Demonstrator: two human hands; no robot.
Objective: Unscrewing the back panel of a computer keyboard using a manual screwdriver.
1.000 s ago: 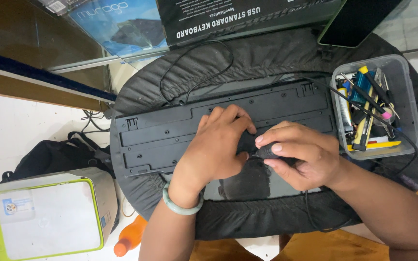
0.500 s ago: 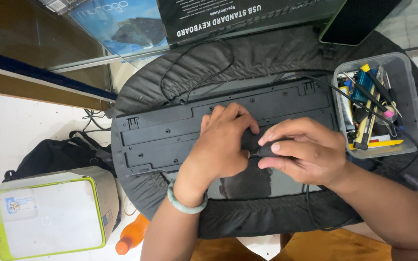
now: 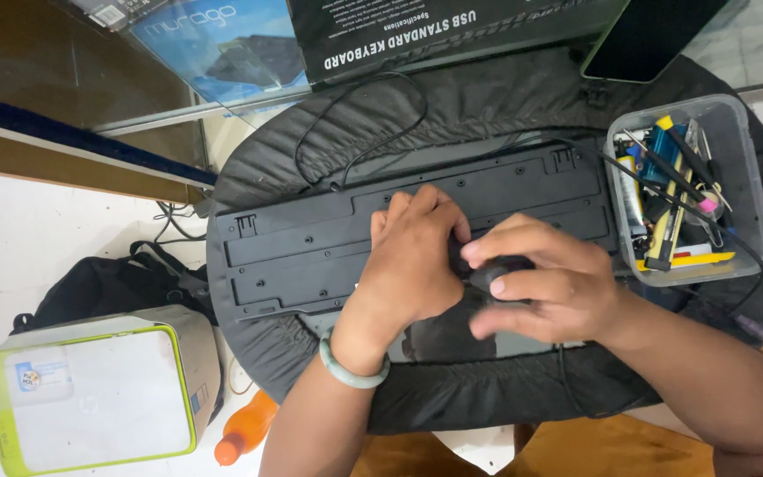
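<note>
A black keyboard [image 3: 293, 247] lies face down on a round black padded mat [image 3: 452, 115], its cable [image 3: 355, 115] looping above it. My left hand [image 3: 412, 265], with a pale green bangle at the wrist, presses palm-down on the keyboard's back, fingers curled together. My right hand [image 3: 549, 287] sits just to its right and grips the dark handle of a small tool [image 3: 492, 276] between thumb and fingers. The tool's tip is hidden under my hands.
A clear plastic bin [image 3: 757, 203] with several screwdrivers and tools stands at the keyboard's right end. A dark keyboard box [image 3: 452, 26] and a dark tablet [image 3: 646, 35] lie behind. On the floor at left are a white and green device [image 3: 99, 397], a black bag [image 3: 99, 283] and an orange bottle [image 3: 245, 428].
My right hand's fingers have shifted around the tool handle, and the thumb now lies over it. My left hand and the keyboard stay where they were.
</note>
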